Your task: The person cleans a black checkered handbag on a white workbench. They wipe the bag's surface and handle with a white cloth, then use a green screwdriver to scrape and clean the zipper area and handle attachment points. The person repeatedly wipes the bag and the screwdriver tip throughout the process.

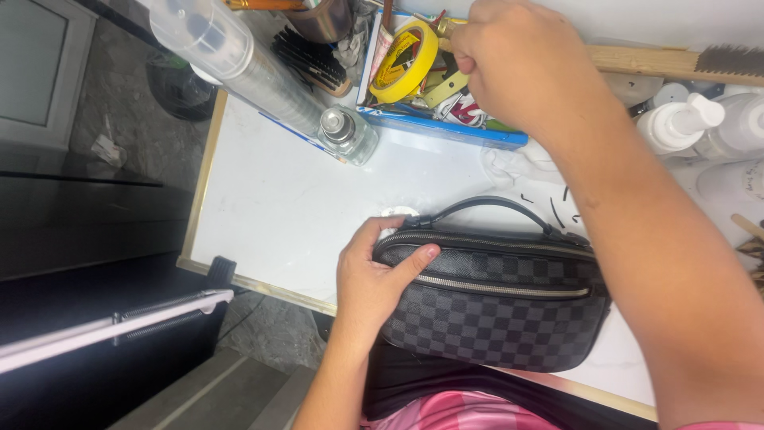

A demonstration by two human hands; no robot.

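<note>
The left hand (374, 275) grips the left end of a dark checkered bag (493, 295) lying at the near edge of the white table (270, 207), thumb across its closed zippers. The bag looks merely steadied so far, nothing opened. Farther right, the right hand (517, 68) reaches over into the blue tray (446, 127) by the yellow tape roll (406, 60), fingers bunched; whether they pinch anything cannot be told.
</note>
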